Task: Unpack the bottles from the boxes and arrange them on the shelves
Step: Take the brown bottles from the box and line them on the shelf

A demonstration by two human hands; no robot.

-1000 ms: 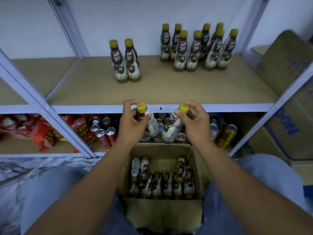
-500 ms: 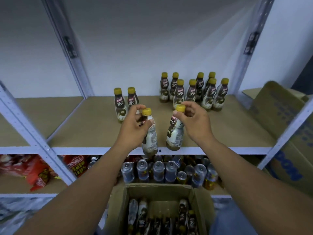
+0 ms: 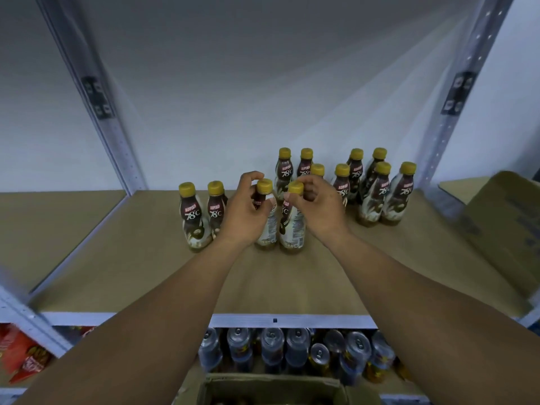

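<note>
– Toward the middle of the shelf (image 3: 263,287), between the pair and the cluster, we have the left-hand bottle (image 3: 270,226) and the right-hand bottle (image 3: 293,232) upright and touching each other, bases down at the board.

– Have we let go of them?

– No. Our left hand (image 3: 248,213) has its fingers curled round the neck and cap of one. Our right hand (image 3: 320,213) pinches the other cap from above. Whether the bases bear weight, we cannot tell.

– What do we count as done?

– The pair of bottles (image 3: 191,220) toward the shelf's left side, and the cluster of eight (image 3: 380,200) near its back right corner. With these two, that makes twelve.

– And what is left?

– We judge that we release these, then reach into the open box (image 3: 274,382) below the front edge. Its inside is dark and cut off, so we cannot say how many remain.
</note>
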